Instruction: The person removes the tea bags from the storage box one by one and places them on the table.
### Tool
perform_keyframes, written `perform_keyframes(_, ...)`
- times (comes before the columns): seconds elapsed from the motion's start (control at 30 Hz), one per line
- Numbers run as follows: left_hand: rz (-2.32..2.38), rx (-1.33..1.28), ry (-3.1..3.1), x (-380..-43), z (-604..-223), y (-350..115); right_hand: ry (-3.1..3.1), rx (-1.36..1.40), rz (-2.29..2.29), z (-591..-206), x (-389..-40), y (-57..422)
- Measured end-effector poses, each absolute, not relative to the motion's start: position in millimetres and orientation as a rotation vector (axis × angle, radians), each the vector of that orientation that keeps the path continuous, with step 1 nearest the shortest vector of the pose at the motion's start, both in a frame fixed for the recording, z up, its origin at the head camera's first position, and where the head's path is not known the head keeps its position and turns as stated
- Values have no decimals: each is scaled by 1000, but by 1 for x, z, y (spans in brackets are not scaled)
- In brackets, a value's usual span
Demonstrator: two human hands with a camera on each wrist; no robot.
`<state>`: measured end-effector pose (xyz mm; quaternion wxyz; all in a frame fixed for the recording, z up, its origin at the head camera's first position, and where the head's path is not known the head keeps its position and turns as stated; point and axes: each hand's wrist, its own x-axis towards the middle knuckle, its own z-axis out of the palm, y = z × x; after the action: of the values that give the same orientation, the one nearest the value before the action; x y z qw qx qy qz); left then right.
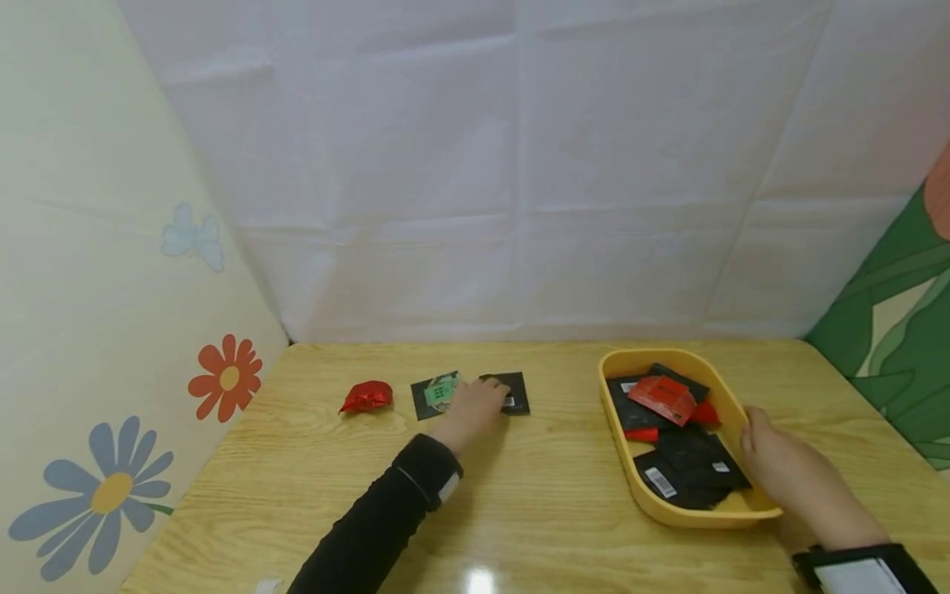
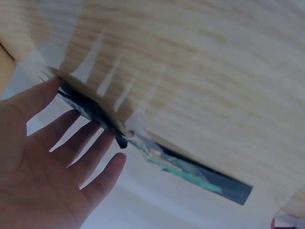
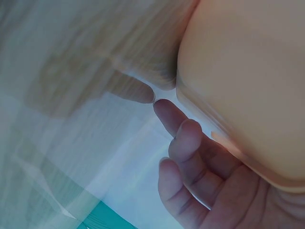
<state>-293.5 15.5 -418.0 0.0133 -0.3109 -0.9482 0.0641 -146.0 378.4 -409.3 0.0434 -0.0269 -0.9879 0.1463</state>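
My left hand point(image 1: 475, 408) is over a black square packet point(image 1: 517, 396) on the table. In the left wrist view its thumb meets one end of this packet point(image 2: 90, 105), and the spread fingertips are along the near edge. Just left of it lies another dark packet with a green label point(image 1: 438, 393). At the right, my right hand point(image 1: 790, 474) holds the side of a yellow tray point(image 1: 616, 462). The right wrist view has the bent fingers point(image 3: 186, 140) outside the tray wall, the thumb hidden. Several black packets point(image 1: 690, 462) and a red packet point(image 1: 664, 398) lie inside the tray.
A shiny red packet point(image 1: 367, 397) lies farther left on the wood-grain table point(image 1: 549, 495). A white sheet point(image 1: 475, 165) hangs behind the table's back edge. Flower-printed panels point(image 1: 111, 330) stand at the left, with a green one point(image 1: 905, 346) at the right.
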Motion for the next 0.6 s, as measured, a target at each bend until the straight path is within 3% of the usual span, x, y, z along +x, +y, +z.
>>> perform_keyframes(0.23, -32, -1093, -2910, -295, -403, 31, -3010, -82, 448, -411, -146, 380)
perform_keyframes(0.6, -108, -1440, -2772, -293, -378, 103, -2982, -60, 427, -411, -145, 378)
